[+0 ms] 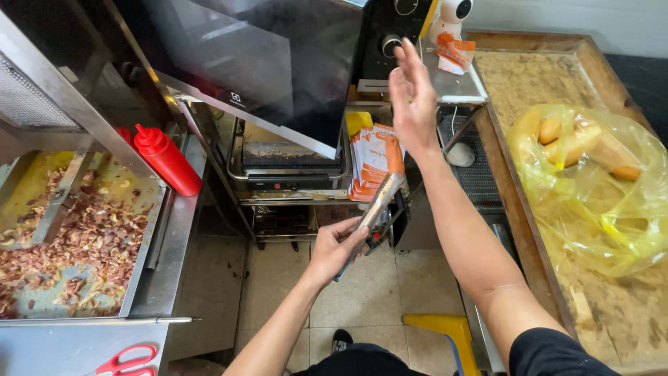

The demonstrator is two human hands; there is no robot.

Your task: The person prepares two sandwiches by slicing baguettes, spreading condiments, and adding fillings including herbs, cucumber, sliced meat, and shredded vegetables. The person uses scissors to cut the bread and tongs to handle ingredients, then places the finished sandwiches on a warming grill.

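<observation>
Metal tongs are clamped in the left hand, pointing up toward orange paper sleeves. The right hand is raised, fingers spread, empty. The sleeves stacked just beyond could be knocked off if the tongs swing.

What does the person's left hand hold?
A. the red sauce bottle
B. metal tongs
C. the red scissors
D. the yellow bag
B: the left hand grips metal tongs, while the red bottle, the scissors and the yellow bag lie untouched elsewhere, and the right hand is raised, open and empty.
</observation>
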